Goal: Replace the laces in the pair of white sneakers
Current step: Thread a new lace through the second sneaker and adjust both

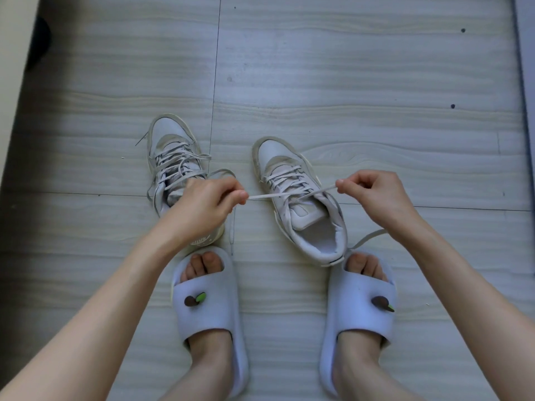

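Arms: bare from the left hand [202,204] and right hand [379,198] back, no sleeves.
Footwear: pale open-toe slides [208,316] below both hands.
Markings: a small brown-and-green charm [195,299] on each strap.

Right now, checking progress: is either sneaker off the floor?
No, both the left sneaker and the right sneaker rest on the floor.

On the pale wood-grain floor [347,68], the loosely laced white left sneaker [173,157] lies at 11 o'clock, the white right sneaker [301,204] at 1 o'clock, beside it. Two lavender foam slides [208,314] sit at 6 o'clock, nearer the person.
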The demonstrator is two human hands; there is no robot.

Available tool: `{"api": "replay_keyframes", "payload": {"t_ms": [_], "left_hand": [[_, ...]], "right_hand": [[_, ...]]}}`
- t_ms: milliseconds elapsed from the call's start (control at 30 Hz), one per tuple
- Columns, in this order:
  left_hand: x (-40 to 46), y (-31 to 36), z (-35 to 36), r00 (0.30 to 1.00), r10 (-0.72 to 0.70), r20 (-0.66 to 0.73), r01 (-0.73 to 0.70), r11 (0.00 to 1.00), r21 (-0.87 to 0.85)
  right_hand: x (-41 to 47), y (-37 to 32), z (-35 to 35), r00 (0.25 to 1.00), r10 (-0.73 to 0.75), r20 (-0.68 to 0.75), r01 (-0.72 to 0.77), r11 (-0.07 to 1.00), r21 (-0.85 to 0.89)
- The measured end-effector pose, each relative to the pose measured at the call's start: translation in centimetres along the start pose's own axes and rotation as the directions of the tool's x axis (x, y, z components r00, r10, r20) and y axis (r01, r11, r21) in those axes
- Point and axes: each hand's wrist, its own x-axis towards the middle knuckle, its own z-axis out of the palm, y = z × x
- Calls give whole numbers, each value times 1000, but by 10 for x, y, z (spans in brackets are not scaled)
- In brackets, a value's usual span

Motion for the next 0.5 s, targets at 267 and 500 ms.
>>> {"api": "replay_keyframes", "payload": {"t_ms": [267,500], "left_hand": [[9,4,12,998,47,34,-48,998,33],[1,15,18,942,226,-248,-201,972,121]], "right_hand": [[11,7,-23,990,-115,-83,75,921,-383],[12,-10,33,887,-413,205,453,699,-554]]}}
